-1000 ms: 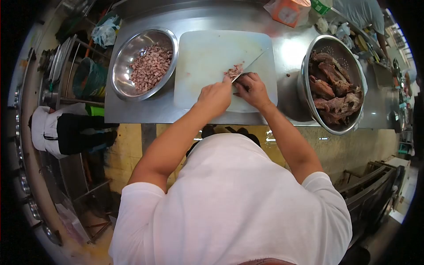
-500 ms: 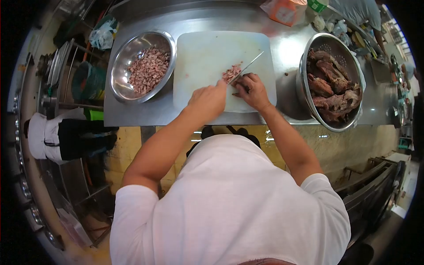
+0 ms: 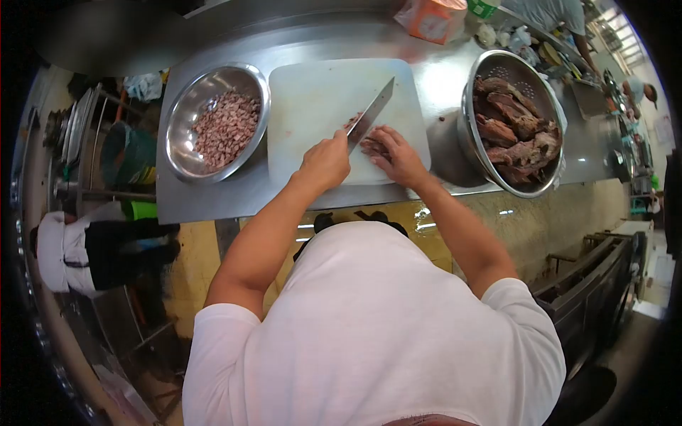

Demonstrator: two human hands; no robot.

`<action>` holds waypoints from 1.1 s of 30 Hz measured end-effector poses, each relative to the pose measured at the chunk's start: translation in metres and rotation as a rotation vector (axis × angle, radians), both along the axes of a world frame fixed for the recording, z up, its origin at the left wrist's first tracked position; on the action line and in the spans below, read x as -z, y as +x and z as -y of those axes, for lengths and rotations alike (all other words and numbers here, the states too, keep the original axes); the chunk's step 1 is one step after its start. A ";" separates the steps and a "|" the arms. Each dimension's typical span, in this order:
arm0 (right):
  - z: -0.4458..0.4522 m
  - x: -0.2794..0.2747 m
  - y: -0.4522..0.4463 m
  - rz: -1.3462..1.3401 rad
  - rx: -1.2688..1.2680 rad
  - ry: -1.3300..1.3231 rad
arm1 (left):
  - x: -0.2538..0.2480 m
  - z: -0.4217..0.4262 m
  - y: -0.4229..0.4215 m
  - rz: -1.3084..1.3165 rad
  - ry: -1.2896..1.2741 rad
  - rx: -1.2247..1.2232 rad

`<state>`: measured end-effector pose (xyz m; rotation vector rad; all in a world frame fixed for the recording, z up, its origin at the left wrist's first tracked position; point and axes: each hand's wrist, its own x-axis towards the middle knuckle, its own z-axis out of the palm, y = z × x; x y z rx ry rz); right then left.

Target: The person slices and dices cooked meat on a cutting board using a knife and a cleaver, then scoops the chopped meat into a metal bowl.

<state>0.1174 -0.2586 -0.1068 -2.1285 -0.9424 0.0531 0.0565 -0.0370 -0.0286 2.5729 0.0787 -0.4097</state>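
My left hand [image 3: 325, 163] is closed round the handle of a large knife [image 3: 373, 113], its broad blade angled up to the right over the white cutting board [image 3: 312, 82]. My right hand [image 3: 399, 157] lies on the board just right of the blade, fingers bent over a piece of dark cooked meat [image 3: 374, 148], partly hidden beneath them. Small chopped meat bits [image 3: 353, 121] show on the blade's far side. To the left, a steel bowl [image 3: 179, 135] holds a heap of diced meat [image 3: 226, 129]. Right of the board, a steel colander [image 3: 467, 121] contains large meat chunks [image 3: 522, 117].
The steel table [image 3: 298, 32] carries the board and both vessels. An orange-and-white package [image 3: 435, 20] stands at the back, near plastic bags and small items. A person in white [image 3: 62, 252] is at the left; another person's arm [image 3: 582, 50] shows at the back right.
The knife blade has turned to show its broad side and sits left of my right hand. My right fingers have stretched out more over the meat. The whole view has shifted slightly.
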 end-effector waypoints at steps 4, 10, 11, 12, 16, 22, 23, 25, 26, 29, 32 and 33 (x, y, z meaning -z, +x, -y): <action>-0.006 0.011 -0.004 0.056 0.084 -0.006 | 0.003 0.006 0.001 0.028 0.026 0.034; -0.006 0.019 -0.009 0.100 0.147 0.002 | -0.007 0.015 0.000 -0.004 0.054 0.119; -0.008 0.015 -0.011 0.111 0.178 -0.023 | -0.009 0.017 0.001 0.014 0.043 0.161; -0.009 0.010 -0.011 0.106 0.164 0.015 | -0.012 0.018 0.002 -0.025 0.061 0.167; -0.012 0.010 -0.014 0.113 0.189 0.022 | -0.016 0.021 0.003 -0.075 0.096 0.196; -0.015 0.006 -0.021 0.155 0.289 -0.020 | 0.003 0.009 0.008 0.007 0.072 0.196; -0.015 0.004 -0.021 0.174 0.283 -0.028 | 0.003 0.007 0.009 0.009 0.065 0.218; -0.016 0.006 -0.020 0.194 0.289 -0.041 | 0.003 0.004 0.010 0.027 0.030 0.218; -0.017 0.007 -0.019 0.217 0.283 -0.044 | 0.003 0.003 0.010 0.029 0.026 0.229; -0.017 0.011 -0.017 0.241 0.270 -0.035 | 0.003 0.001 0.010 0.042 0.022 0.218; -0.016 0.010 -0.017 0.224 0.245 -0.009 | 0.002 0.001 0.009 0.065 0.024 0.203; -0.016 0.012 -0.016 0.240 0.246 0.000 | 0.004 0.000 0.010 0.057 0.029 0.202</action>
